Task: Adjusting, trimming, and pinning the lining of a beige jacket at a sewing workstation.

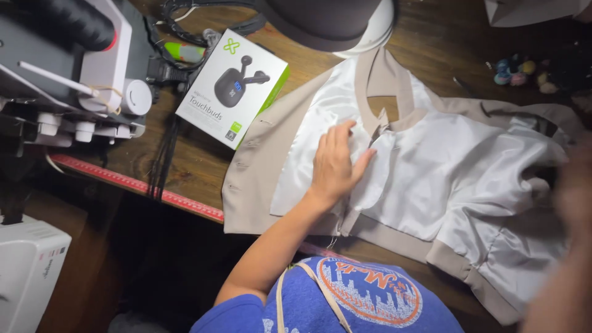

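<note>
One head-worn camera looks steeply down, fairly close, onto the wooden table (203, 166); its right edge seems blurred.

I see bare worktop (203, 166) between earbud box (233, 86) and garment (431, 179); sewing machine (74, 68) blocks the left.

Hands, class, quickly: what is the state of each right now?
Left hand: open, flat on the white lining.
Right hand: blurred at the edge, cannot be told.

L hand (336, 161) flat on vest lining (456, 172)
</note>
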